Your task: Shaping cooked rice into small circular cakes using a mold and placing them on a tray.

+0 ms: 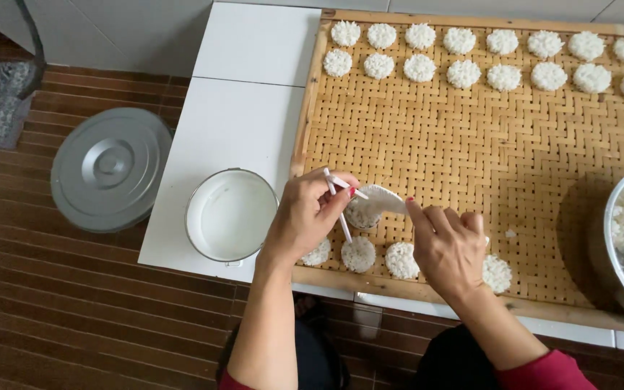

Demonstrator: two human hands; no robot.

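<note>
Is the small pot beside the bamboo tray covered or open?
Open. The small pot shows its white inside; a grey lid lies on the floor.

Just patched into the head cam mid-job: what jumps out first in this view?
The big woven bamboo tray fills the white table, with two neat rows of round white rice cakes along its far edge and a shorter row at the near edge. Over that near row, the left hand holds a thin white stick and the right hand a white spoon-like scoop. A white-filled pot sits left of the tray; a grey lid lies on the floor.
</note>
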